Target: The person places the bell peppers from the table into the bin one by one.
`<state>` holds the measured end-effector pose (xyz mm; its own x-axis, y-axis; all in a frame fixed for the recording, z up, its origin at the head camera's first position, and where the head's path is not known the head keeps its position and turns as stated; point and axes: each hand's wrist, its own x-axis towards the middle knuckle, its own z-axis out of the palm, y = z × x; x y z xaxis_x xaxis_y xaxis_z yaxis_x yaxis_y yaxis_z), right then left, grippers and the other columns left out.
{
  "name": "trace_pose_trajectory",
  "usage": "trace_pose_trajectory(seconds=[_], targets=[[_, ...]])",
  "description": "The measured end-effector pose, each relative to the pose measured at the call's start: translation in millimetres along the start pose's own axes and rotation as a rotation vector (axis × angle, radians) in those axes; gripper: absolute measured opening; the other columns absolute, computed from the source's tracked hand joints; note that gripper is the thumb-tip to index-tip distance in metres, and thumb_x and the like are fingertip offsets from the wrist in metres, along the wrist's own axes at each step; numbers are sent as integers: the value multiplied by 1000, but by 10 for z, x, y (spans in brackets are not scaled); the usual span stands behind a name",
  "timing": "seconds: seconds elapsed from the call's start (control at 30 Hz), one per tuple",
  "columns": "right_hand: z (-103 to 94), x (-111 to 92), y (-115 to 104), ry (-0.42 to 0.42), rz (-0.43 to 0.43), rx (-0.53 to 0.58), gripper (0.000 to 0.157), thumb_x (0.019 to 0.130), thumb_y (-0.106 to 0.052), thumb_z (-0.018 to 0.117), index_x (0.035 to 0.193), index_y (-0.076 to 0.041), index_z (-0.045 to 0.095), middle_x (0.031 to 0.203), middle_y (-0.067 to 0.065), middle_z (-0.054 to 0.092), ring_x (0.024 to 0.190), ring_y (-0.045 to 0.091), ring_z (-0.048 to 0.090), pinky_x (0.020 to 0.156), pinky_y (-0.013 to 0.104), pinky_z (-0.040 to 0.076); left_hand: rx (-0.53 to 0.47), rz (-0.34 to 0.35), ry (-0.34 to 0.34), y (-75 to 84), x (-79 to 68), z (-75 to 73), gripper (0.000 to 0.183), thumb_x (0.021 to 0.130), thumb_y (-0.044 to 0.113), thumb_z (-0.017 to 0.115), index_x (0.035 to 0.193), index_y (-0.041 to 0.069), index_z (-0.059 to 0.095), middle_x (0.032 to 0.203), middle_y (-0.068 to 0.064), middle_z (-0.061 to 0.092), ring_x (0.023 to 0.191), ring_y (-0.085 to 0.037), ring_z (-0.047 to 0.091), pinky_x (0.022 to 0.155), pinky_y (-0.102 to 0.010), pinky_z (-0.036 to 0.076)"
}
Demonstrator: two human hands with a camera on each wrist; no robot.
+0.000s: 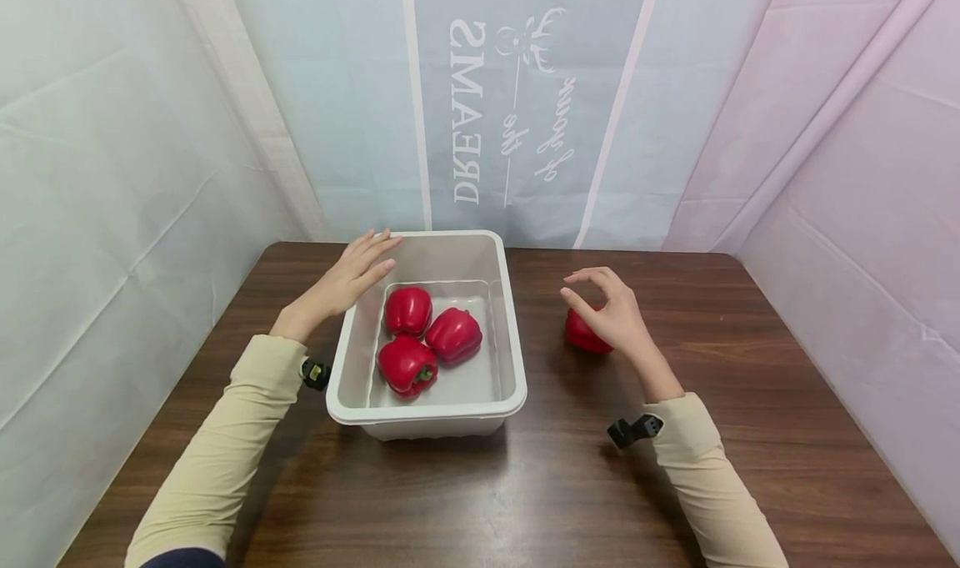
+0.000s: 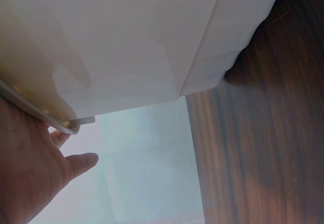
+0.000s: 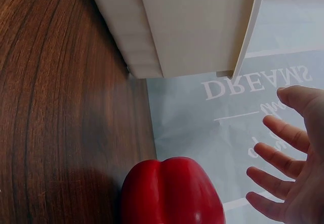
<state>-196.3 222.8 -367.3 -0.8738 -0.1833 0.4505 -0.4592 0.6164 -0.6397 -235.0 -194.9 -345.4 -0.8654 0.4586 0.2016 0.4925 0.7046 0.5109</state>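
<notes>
Three red bell peppers lie in a white plastic tub (image 1: 512,334): one pepper (image 1: 408,309) at the back left, another (image 1: 454,335) to the right, and a third (image 1: 406,364) in front with its green stem showing. My left hand (image 1: 350,276) rests at the tub's left rim, fingers extended; the left wrist view shows its palm against the rim. To the right of the tub, a single bell pepper (image 3: 169,191) sits on the table. Above it hovers my right hand (image 1: 611,314), fingers spread and slightly bent, apart from the pepper in the right wrist view.
The tub stands on a dark wood-grain table (image 1: 480,501). Behind the table hangs a pale blue cloth (image 1: 360,134) with white lettering. White cloth walls (image 1: 127,218) close in the left and right sides. A small black camera (image 1: 633,429) is worn on each wrist.
</notes>
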Motion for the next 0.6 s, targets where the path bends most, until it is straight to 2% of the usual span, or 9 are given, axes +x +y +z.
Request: trace_pose_trajectory(seconds=[0.6], targets=[[-15, -37, 104, -15, 11, -14, 26, 86, -29, 66, 104, -10, 66, 110, 6, 60, 110, 23, 53, 95, 48, 39, -6, 5, 3, -8, 3, 1, 56, 98, 46, 33, 146, 19, 30, 154, -11, 19, 143, -29, 1, 111, -57, 2]])
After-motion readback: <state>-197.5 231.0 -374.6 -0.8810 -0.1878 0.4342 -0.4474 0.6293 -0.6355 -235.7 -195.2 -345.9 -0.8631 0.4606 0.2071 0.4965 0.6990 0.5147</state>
